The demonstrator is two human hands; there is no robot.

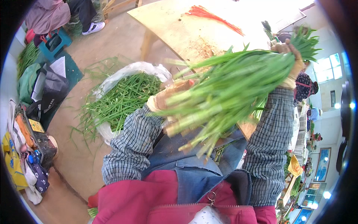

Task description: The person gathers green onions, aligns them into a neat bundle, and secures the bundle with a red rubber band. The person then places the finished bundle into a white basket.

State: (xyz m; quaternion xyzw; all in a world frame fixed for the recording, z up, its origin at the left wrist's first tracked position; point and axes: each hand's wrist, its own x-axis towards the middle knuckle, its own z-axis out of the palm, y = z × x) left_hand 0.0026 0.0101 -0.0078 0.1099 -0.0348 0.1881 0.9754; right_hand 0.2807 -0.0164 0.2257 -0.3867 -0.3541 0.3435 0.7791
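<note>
A large bunch of long green leafy stalks [237, 84], blurred by motion, spans the space before my chest. My right hand [291, 58] is closed around its leafy upper part at the right. My left hand [173, 95] lies at the bunch's left side by the pale lower ends; the stalks cover most of its fingers, so its grip cannot be told. Loose green stalks [221, 152] lie on my blue denim apron [184, 156]. Red ties [214, 18] lie in a bundle on the wooden table [167, 19] beyond the hands.
A white plastic bag [134, 67] full of green trimmings [123, 100] stands on the floor at left. A seated person's shoe [93, 28] and a blue stool [57, 43] are upper left. Bags [54, 86] and a crate [42, 145] line the left side.
</note>
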